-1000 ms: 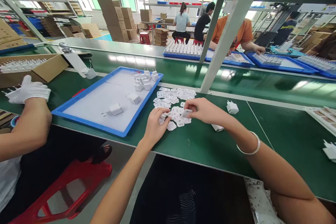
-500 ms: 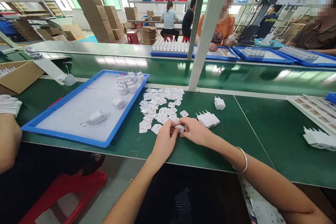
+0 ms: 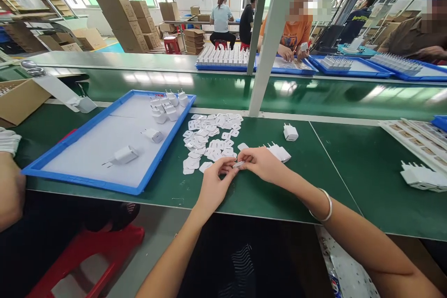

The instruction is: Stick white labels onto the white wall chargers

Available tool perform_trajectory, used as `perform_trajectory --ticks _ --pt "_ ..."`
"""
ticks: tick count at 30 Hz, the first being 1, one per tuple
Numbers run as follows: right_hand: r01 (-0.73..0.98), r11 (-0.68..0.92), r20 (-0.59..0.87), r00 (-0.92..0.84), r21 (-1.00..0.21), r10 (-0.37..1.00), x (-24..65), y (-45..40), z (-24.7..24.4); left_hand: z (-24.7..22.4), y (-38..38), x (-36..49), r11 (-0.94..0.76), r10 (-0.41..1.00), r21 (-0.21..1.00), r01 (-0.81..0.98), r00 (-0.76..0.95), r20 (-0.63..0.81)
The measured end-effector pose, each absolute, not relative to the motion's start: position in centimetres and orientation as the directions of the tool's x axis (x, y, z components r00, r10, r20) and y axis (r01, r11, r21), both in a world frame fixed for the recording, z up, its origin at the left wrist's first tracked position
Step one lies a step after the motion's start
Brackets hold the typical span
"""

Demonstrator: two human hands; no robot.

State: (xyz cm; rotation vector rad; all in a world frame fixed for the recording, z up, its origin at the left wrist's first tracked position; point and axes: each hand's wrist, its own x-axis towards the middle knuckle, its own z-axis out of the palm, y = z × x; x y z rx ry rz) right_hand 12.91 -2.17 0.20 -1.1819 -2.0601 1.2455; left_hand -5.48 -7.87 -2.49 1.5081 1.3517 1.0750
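Note:
Between my fingertips, just above the green table (image 3: pixel 300 205), is a small flat white plate (image 3: pixel 238 164), seen nearly edge-on. My left hand (image 3: pixel 217 185) pinches it from the left, thumb below and fingers above. From the right, my right hand (image 3: pixel 265 163) grips the same plate between thumb and fingers. Just beyond my hands lies a loose spread of similar rounded-square white plates (image 3: pixel 214 150). A group of white plug chargers (image 3: pixel 280 152) lies partly behind my right hand, and a single charger (image 3: pixel 291 133) sits farther back.
To the left is a blue-rimmed tray (image 3: pixel 148 174) with several white chargers in it. More chargers (image 3: pixel 421 178) and a printed sheet stack (image 3: pixel 410 142) lie at the right. A metal post (image 3: pixel 260 84) rises at the back. A neighbour's gloved hand (image 3: pixel 9 142) is at far left.
The plate in my fingers has turned from showing its face to nearly edge-on. My hands have opened slightly around it, still pinching it. The view has shifted a little.

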Motion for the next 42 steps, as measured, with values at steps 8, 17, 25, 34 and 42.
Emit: perform_trajectory --ticks 8,17,25,34,42 --pt "0.147 0.134 -0.006 -0.693 -0.98 0.721 16.4 -1.1 4.3 2.1 -4.8 -4.5 0.321 0.846 0.939 -0.123 0.483 -0.226" --pt "0.679 0.035 -0.327 -0.397 -0.733 0.858 28.1 3.0 3.4 2.4 -0.6 -0.6 -0.733 0.584 0.52 0.438 0.798 0.151" --pt "0.78 -0.063 -0.433 -0.277 -0.623 0.858 27.3 2.0 1.6 -1.0 0.4 0.0 -0.889 0.445 0.185 0.419 0.886 0.13" --pt "0.76 0.231 -0.358 -0.521 -0.607 0.775 24.7 0.8 1.8 -2.8 1.2 -0.5 -0.842 0.538 0.197 0.503 0.814 0.221" --pt "0.452 -0.107 -0.365 -0.536 -0.886 0.761 23.9 1.6 1.4 -3.0 1.3 -0.1 -0.791 0.547 0.441 0.424 0.813 0.199"
